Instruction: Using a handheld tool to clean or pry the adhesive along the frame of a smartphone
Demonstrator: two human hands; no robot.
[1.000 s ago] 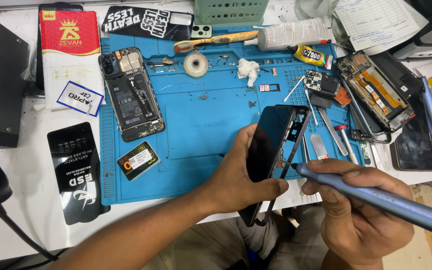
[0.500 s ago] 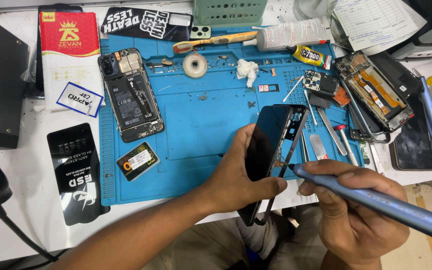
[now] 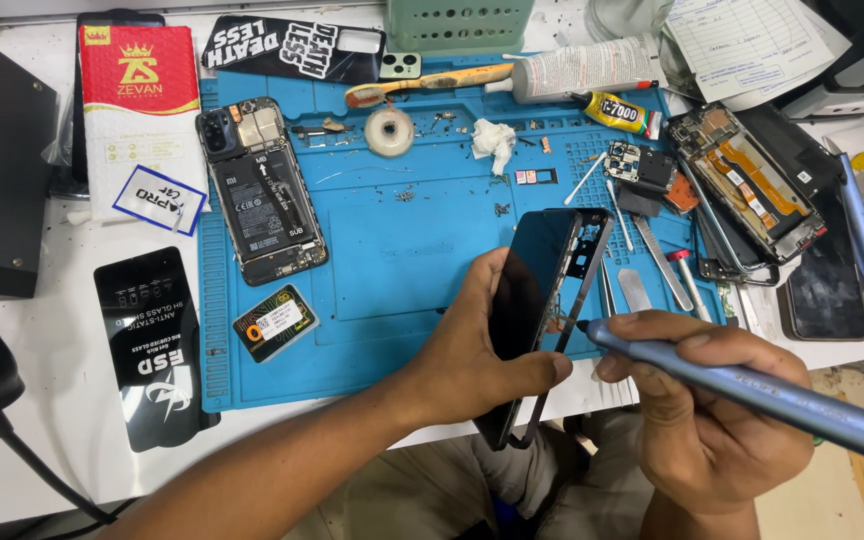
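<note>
My left hand (image 3: 467, 350) grips a black phone frame with its dark screen (image 3: 542, 290), held on edge and tilted above the near side of the blue work mat (image 3: 402, 240). My right hand (image 3: 707, 410) holds a blue pen-shaped electric screwdriver (image 3: 752, 385); its tip touches the inner side of the frame near the middle. An opened phone (image 3: 262, 190) with its back removed lies face down on the mat's left part.
On the mat lie a tape roll (image 3: 389, 131), a toothbrush (image 3: 427, 82), a glue tube (image 3: 620, 112), a crumpled tissue (image 3: 494, 139), tweezers and small parts. Another disassembled phone (image 3: 747, 185) sits at right. Packages (image 3: 137, 120) and a black screen-protector box (image 3: 152, 345) lie left.
The frame and screwdriver stay nearly still; the screwdriver tip has shifted slightly along the frame's inner edge.
</note>
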